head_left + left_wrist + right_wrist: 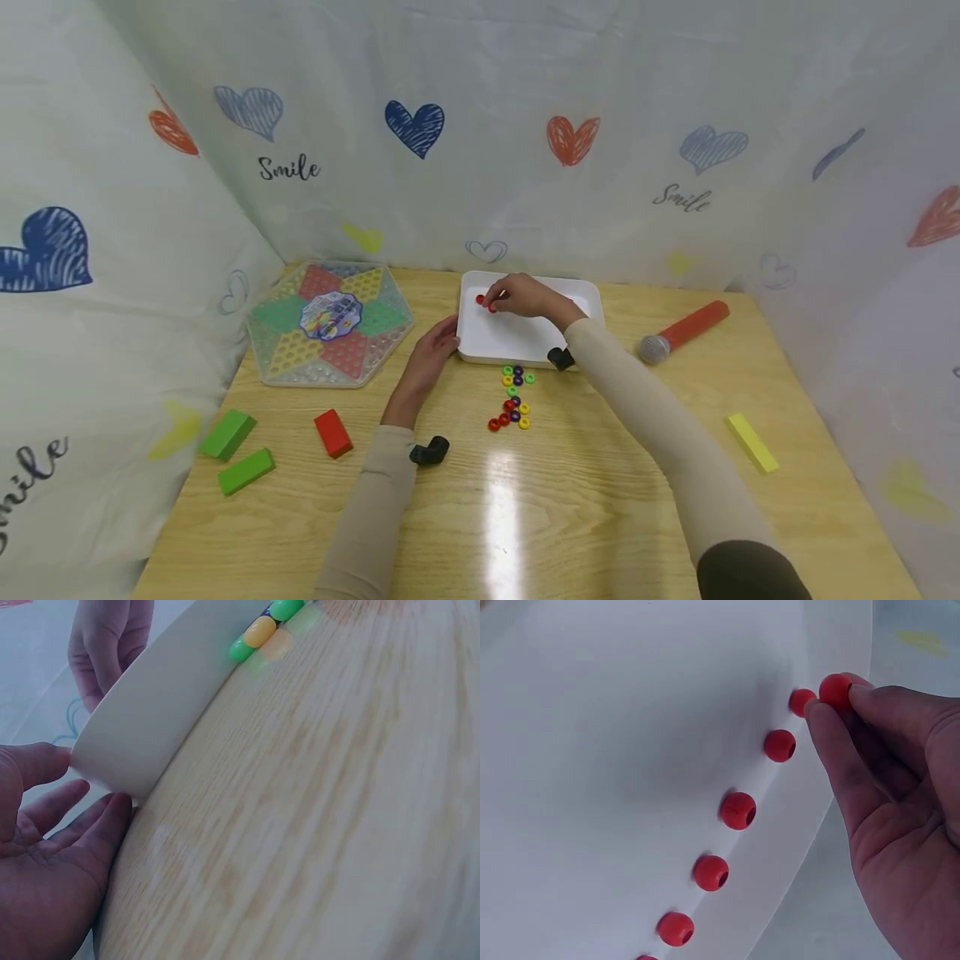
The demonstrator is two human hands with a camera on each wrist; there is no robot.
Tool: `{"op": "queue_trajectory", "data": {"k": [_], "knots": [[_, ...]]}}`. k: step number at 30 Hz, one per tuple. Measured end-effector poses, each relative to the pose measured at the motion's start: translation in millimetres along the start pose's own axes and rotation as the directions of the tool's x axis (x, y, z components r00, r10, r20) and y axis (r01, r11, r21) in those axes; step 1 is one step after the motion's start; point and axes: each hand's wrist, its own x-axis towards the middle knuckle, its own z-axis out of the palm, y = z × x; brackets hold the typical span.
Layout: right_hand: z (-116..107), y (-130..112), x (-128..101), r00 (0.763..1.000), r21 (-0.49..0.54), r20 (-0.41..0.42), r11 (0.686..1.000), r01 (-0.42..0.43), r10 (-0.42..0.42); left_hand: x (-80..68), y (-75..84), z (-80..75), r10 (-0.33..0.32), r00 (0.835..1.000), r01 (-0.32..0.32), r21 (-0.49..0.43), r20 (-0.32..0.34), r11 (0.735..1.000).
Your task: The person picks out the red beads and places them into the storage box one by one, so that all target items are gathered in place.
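My right hand is over the left part of a white tray, pinching a red bead between thumb and fingertips. In the right wrist view, several red beads form a line along the tray's side wall, with the held one close to the line's upper end. My left hand touches the tray's left side. The left wrist view shows its thumb and fingertips against the outer wall near a corner, fingers fairly straight. In front of the tray lie loose red, yellow, green and purple beads.
A hexagonal Chinese checkers board lies at the back left. Green blocks and a red block are on the left. To the right are a red microphone and a yellow block. A printed curtain encloses the table.
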Motion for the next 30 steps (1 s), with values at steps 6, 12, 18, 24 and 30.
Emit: {"op": "queue_trajectory", "data": {"k": [6,12,18,24,30], "knots": [[1.4,1.1,13.3,0.999,-0.031,0.042,0.999,-0.032,0.033,-0.9,-0.7,-1.4,0.011,1.000,-0.011,-0.014,0.011,1.000],[6.2,4.0,23.6,0.998,-0.021,0.056,0.999,-0.031,0.033,-1.3,-2.9,-1.5,0.036,0.999,-0.036,-0.011,0.012,0.999],[11.6,5.2,31.8,0.999,-0.063,0.046,0.998,-0.013,0.016,-1.8,-3.6,-2.4,0.049,0.999,-0.049,-0.024,0.020,0.999],[14.5,0.8,32.2,0.999,-0.110,0.036,0.994,-0.017,0.021,-3.4,-1.9,-2.4,0.048,0.999,-0.047,-0.034,0.026,0.998],[11.8,-2.8,29.7,0.999,-0.142,0.023,0.990,-0.019,0.023,-3.7,-0.3,-3.5,0.034,0.999,-0.033,-0.029,0.032,0.999]]}}
